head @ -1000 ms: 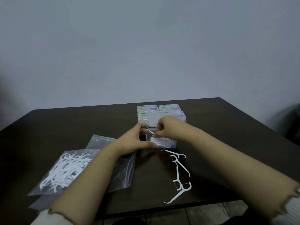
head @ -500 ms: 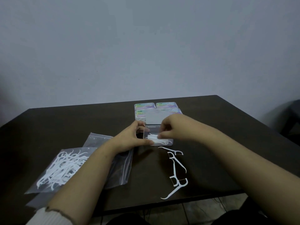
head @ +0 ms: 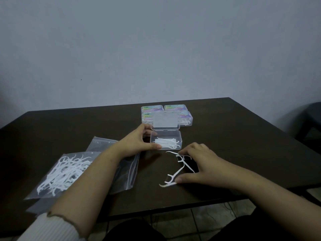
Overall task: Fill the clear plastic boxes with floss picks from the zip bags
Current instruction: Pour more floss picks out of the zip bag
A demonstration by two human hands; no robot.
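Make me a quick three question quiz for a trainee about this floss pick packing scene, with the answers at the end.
1. True or false: the open box already holds some floss picks.
2. Which hand steadies the open box? A) left hand B) right hand
3. Fill in: the loose picks by the right hand lie on the ____.

Key: 1 true. 2 A. 3 table.

This looks like a plain room, maybe in a home or small office; which one cannot be told. A dark brown worktop (head: pixel 225 136) stands against a bare grey wall (head: pixel 156 49), with floor tiles (head: pixel 217 214) below.
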